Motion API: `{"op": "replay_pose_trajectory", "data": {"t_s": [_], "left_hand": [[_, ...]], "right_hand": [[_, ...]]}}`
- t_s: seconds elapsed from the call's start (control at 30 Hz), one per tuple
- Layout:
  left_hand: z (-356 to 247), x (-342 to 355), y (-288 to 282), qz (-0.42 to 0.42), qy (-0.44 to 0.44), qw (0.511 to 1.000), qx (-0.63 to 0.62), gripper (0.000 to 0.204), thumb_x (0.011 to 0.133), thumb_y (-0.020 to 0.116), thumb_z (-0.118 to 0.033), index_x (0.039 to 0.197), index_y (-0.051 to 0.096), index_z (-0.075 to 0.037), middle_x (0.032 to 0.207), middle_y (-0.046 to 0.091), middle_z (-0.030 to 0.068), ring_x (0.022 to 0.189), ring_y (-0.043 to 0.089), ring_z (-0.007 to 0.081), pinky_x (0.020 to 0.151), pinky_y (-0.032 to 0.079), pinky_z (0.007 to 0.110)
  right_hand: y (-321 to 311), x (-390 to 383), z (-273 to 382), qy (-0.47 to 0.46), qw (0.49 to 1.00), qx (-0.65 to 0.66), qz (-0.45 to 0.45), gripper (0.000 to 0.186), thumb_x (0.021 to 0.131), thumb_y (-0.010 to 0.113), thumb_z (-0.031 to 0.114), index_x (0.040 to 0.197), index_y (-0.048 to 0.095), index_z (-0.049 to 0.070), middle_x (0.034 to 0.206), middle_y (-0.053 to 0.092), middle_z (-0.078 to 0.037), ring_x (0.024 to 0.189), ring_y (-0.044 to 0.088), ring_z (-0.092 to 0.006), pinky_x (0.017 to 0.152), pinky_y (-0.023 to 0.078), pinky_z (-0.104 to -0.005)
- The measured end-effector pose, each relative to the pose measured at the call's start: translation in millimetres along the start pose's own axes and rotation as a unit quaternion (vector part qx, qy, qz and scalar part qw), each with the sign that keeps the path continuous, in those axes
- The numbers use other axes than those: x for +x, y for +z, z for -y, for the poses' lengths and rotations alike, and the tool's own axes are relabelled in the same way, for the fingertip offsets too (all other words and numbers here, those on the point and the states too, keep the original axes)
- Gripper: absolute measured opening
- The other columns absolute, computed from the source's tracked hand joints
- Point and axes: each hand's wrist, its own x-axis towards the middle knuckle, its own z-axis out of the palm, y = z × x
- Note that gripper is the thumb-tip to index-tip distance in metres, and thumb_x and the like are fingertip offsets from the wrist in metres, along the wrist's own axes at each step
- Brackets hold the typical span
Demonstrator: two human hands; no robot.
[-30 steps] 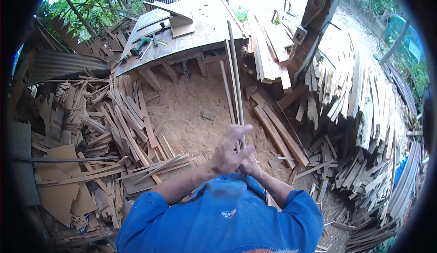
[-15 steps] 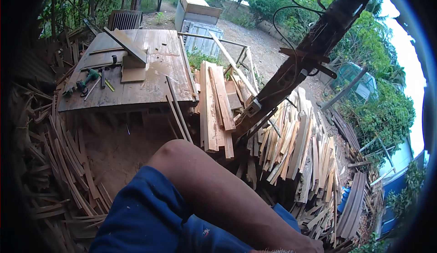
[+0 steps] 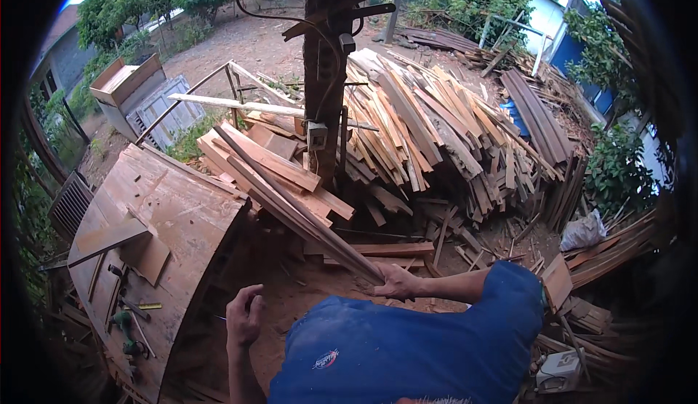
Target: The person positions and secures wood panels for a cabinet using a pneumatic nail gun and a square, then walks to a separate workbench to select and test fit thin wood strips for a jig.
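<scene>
My right hand (image 3: 398,282) is closed around the near end of long, thin wooden strips (image 3: 338,248). They slope up and away to the left, passing over the front of stacked boards (image 3: 273,158). My left hand (image 3: 245,315) is raised beside the near edge of the wooden worktable (image 3: 190,208), its fingers loosely bent and apart, with nothing visible in them. On the table lie a green power drill (image 3: 125,324), a hammer (image 3: 116,270), a yellow measuring strip (image 3: 150,306) and a flat wooden piece (image 3: 151,259).
Behind the boards stands a dark post (image 3: 322,77) with cables and a small box. A big heap of cut wood strips (image 3: 414,128) spreads to its right. Loose planks (image 3: 392,249) lie on the ground by my right hand. A white sack (image 3: 583,231) sits farther right.
My view has turned to the right. The strips leaned by the table's corner before; now my right hand grips their near end. My left arm, bent across my body earlier, is now out at the left.
</scene>
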Motion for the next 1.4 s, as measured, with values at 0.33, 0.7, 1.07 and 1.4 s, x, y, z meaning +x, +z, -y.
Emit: {"op": "replay_pose_trajectory", "data": {"t_s": [0.33,0.7,1.07,1.4], "left_hand": [[347,-260,-2,0.345,-0.536,0.727,0.254,0.039,0.091,0.064,-0.024,0.121,0.064,0.001,0.103,0.071,0.0212,0.097,0.070,0.0282,0.087,0.053,0.039],[360,-215,27,0.255,-0.524,0.800,0.143,0.043,0.091,0.065,-0.027,0.124,0.062,0.001,0.109,0.068,0.0214,0.102,0.067,0.0287,0.091,0.052,0.040],[346,-193,36,0.236,-0.532,0.804,0.124,0.048,0.090,0.066,-0.029,0.127,0.060,0.000,0.115,0.065,0.0217,0.108,0.064,0.0292,0.094,0.050,0.040],[317,-140,38,0.244,-0.495,0.823,0.134,0.052,0.090,0.066,-0.032,0.130,0.058,0.000,0.121,0.063,0.0219,0.113,0.061,0.0297,0.097,0.048,0.040]], "right_hand": [[36,50,32,-0.002,0.961,0.218,-0.170,0.040,0.085,0.065,0.012,0.119,0.049,0.000,0.077,0.055,-0.004,0.058,0.057,-0.0107,0.052,0.049,-0.0279],[-13,109,69,-0.008,0.994,0.108,-0.027,0.044,0.084,0.065,0.011,0.124,0.049,0.001,0.078,0.055,-0.002,0.065,0.055,-0.0103,0.059,0.049,-0.0285],[-11,98,54,-0.138,0.989,0.047,-0.030,0.035,0.079,0.071,0.016,0.108,0.055,0.002,0.076,0.056,-0.007,0.073,0.054,-0.0152,0.071,0.046,-0.0327],[12,120,-19,-0.092,0.987,0.101,-0.087,0.044,0.080,0.066,0.022,0.115,0.053,0.000,0.086,0.064,-0.019,0.079,0.064,-0.0291,0.073,0.050,-0.0395]]}}
